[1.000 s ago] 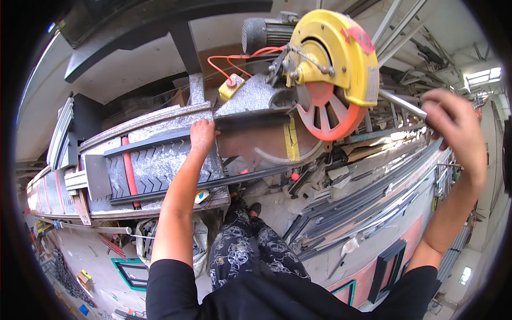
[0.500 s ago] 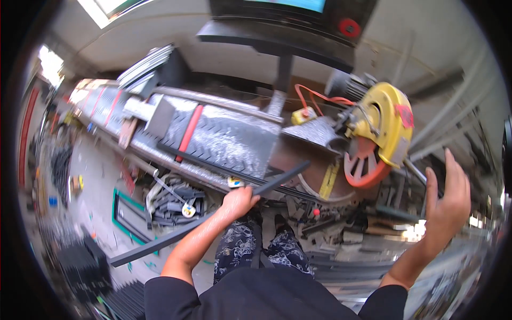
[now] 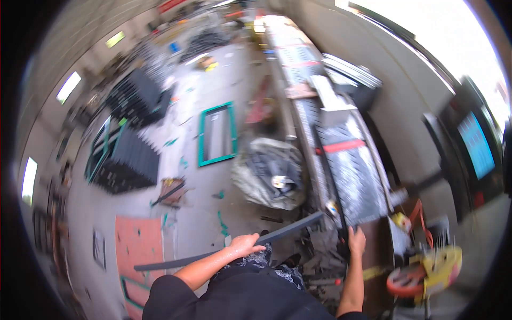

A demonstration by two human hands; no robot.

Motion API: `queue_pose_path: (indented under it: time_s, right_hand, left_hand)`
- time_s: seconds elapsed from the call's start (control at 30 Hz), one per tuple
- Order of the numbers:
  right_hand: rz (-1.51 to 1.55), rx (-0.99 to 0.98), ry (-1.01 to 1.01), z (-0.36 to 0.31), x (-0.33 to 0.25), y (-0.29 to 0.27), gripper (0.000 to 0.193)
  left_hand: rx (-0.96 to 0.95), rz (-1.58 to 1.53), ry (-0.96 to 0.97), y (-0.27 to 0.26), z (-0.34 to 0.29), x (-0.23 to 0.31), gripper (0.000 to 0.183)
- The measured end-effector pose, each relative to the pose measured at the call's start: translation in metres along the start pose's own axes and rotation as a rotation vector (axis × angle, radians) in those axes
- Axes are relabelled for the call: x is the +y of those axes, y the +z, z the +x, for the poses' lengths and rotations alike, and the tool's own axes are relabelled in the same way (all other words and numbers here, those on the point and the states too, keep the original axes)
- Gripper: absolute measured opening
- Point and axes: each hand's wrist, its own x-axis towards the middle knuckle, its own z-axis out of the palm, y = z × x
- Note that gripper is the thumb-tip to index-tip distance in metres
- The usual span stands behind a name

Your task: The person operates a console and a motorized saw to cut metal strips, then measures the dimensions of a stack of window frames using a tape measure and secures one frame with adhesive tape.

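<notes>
My left hand [image 3: 245, 245] is closed round a long grey bar [image 3: 288, 229], which slants from lower left up to the right, across the front of my body. At the near end of the workbench [image 3: 368, 200], my right hand [image 3: 356, 241] has its fingers curled at the end of a thin dark bar [image 3: 332, 178] lying lengthwise along the bench. Blur softens its fingertips. A small round white-and-yellow object [image 3: 332, 208] sits beside that bar. To the right of my right hand stands a cutting saw with a yellow guard [image 3: 442, 272] and an orange-red wheel [image 3: 406, 281].
A large sack [image 3: 250, 184] of dark offcuts stands left of the bench. A green-edged frame [image 3: 234, 130] lies on the floor. Stacks of dark frames [image 3: 130, 162] stand farther left. A screen [image 3: 476, 145] is mounted at right; offcuts [image 3: 325, 250] lie by my feet.
My view has swung left, so the bench now runs away from me. My right hand, open in the air before, is now closed at the dark bar's end. The left still holds the grey bar.
</notes>
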Motion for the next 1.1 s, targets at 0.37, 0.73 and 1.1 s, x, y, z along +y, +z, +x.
queue_pose_path:
  time_s: [0.37,0.73,1.1]
  right_hand:
    - [-0.159,-0.039,-0.082,-0.009,-0.022,0.031,0.048]
    - [-0.185,0.572,-0.342,-0.108,-0.23,0.06,0.054]
    - [0.433,0.251,-0.361,0.056,-0.639,0.185,0.034]
  left_hand:
    - [0.187,-0.389,-0.461,0.031,-0.082,-0.16,0.029]
    - [0.441,-0.561,-0.657,-0.072,-0.065,-0.446,0.033]
    - [0.646,-0.713,-0.589,-0.229,0.025,-0.61,0.035]
